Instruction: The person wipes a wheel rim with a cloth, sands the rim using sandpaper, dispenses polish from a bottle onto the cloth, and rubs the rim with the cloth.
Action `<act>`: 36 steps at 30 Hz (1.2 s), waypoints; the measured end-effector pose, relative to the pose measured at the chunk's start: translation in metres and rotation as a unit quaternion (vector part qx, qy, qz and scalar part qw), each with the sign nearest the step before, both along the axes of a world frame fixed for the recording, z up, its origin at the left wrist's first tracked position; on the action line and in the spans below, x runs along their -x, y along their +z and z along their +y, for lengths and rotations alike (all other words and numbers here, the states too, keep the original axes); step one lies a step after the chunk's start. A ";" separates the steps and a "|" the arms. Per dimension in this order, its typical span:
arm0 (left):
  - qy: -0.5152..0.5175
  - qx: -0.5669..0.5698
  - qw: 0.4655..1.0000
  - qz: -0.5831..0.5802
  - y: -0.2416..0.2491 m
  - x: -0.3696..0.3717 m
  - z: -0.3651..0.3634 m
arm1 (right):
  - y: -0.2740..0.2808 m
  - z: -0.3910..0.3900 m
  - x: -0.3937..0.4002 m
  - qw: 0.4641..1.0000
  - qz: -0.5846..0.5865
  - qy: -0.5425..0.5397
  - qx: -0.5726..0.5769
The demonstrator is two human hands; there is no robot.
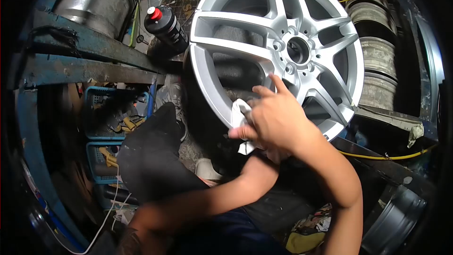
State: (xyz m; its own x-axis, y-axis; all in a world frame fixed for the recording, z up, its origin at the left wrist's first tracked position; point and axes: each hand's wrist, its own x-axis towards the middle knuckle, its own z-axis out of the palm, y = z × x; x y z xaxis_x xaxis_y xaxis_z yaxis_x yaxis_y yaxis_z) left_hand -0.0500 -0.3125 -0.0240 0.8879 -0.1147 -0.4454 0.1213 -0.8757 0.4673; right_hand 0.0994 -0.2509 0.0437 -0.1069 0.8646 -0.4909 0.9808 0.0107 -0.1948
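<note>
A silver alloy wheel (231, 19) with paired spokes stands face up in front of me. My right hand (278, 113) is over its lower left part, with some fingers stretched toward the spokes near the hub. A white cloth or paper (239, 111) lies beneath and beside its thumb, at the wheel's rim. Below it, my left hand (273, 153) is mostly hidden behind my right hand, so its fingers and what they hold do not show. Left of the wheel stands a black bottle (167, 28) with a red and white cap.
Stacked wheel rims (377, 52) stand at the right, and a metal drum-like rim (94, 2) at the upper left. Blue baskets (101, 134) with small parts sit below a blue metal frame (89, 71). A yellow hose (387, 157) runs at the right.
</note>
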 end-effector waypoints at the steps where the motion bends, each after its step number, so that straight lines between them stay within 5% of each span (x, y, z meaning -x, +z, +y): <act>1: 0.030 -0.002 0.999 -0.032 -0.016 0.003 -0.015 | 0.000 -0.010 0.004 0.998 0.004 0.021 -0.058; 3: 0.072 -0.045 0.994 -0.068 -0.010 0.001 -0.020 | 0.011 -0.011 0.010 0.997 -0.018 0.052 -0.056; 4: 0.050 0.013 0.999 0.005 -0.019 -0.003 -0.026 | 0.002 -0.002 0.010 0.998 0.001 0.028 -0.064; 7: 0.064 0.027 0.998 -0.007 -0.028 -0.002 -0.032 | 0.011 0.009 0.016 0.998 -0.029 0.022 0.046; 9: 0.140 -0.020 0.977 -0.160 -0.032 0.006 -0.037 | 0.014 -0.013 0.021 0.994 -0.052 0.072 -0.071; 14: 0.114 0.022 0.989 -0.090 -0.024 -0.009 -0.032 | 0.005 0.003 0.015 0.998 -0.036 0.034 -0.032; 18: 0.151 -0.023 0.975 -0.160 -0.017 -0.006 -0.030 | 0.013 -0.010 0.019 0.996 -0.032 0.053 -0.069; 19: 0.172 0.044 0.974 -0.142 -0.017 -0.006 -0.032 | 0.004 -0.001 0.015 0.995 -0.040 0.056 -0.066; 31: 0.092 0.091 0.974 -0.185 -0.008 -0.003 -0.021 | 0.015 -0.022 0.024 0.991 -0.033 0.059 -0.112; 36: 0.086 0.127 0.965 -0.211 -0.009 -0.004 -0.021 | 0.007 -0.007 0.023 0.997 -0.045 0.036 -0.048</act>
State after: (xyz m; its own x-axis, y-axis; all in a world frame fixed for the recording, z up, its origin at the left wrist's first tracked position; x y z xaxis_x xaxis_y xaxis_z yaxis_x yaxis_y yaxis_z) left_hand -0.0460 -0.3334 -0.0327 0.9998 -0.0078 -0.0171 0.0065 -0.7100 0.7041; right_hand 0.0769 -0.2581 0.0504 -0.1293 0.9000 -0.4163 0.9903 0.0952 -0.1017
